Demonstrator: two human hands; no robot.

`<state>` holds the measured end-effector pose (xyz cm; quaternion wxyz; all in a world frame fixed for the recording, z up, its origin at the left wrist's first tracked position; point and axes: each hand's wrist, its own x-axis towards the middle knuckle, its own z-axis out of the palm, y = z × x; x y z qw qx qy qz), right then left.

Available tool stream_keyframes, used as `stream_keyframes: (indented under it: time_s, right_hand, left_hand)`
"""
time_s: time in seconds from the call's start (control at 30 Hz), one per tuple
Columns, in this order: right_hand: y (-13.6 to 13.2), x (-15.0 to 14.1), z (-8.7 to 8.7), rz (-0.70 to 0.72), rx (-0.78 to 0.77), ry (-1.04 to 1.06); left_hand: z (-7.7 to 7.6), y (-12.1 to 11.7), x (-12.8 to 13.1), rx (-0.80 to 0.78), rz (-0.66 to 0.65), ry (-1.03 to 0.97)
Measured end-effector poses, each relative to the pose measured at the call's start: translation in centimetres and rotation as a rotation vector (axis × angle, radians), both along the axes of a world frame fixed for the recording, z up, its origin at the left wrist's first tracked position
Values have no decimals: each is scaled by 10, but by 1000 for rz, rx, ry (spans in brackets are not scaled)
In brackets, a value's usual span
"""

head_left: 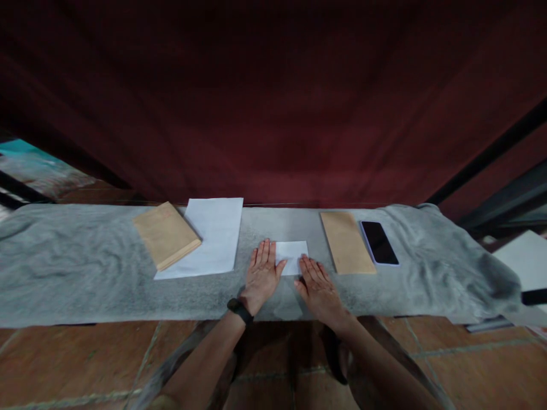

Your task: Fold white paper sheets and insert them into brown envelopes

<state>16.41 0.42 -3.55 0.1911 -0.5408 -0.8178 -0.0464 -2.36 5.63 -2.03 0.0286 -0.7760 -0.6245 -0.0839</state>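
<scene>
A small white sheet of paper [292, 250], perhaps folded, lies flat on the grey cloth in front of me. My left hand [261, 274] rests flat on its left edge, fingers stretched forward and thumb on the paper. On the lower right corner lies my right hand [318, 285], also flat with its fingers extended. Neither hand grips anything. To the right of the paper is a brown envelope [348, 242]. Larger white sheets [217, 233] lie to the left, partly under a stack of brown envelopes [166, 232].
The grey cloth [77, 262] covers a long, narrow bench-like surface, wrinkled at both ends. A phone [380, 242] lies right of the single envelope. Behind rises a dark red panel [290, 125]. Terracotta floor tiles [77, 359] show below. A white object [525, 259] stands at far right.
</scene>
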Motion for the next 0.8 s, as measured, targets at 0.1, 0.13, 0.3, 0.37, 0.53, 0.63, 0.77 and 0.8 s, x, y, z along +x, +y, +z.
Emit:
stream_keyframes:
  time_s: [0.1, 0.13, 0.3, 0.37, 0.53, 0.63, 0.77, 0.8]
  right_hand:
    - [2, 1, -2, -66, -4, -8]
    - [2, 2, -2, -83, -8, -10]
    - [8, 2, -2, -165, -8, 20]
    - [12, 1, -1, -198, -11, 47]
    - [22, -6, 5, -144, -84, 87]
    - [26, -13, 7, -58, -133, 95]
    - [30, -20, 3, -28, -163, 85]
    - [31, -21, 2, -40, -166, 78]
  left_hand:
    - [-1, -2, -1, 0, 51, -3]
    - [-2, -2, -1, -3, 67, -5]
    - [-1, -1, -6, 12, 144, -28]
    - [2, 0, -8, 30, 164, -41]
    - [9, -3, 4, 32, -44, -109]
    - [8, -10, 18, -21, -207, -122]
    - [2, -14, 29, -65, -259, -93]
    - [1, -14, 29, -66, -249, -89]
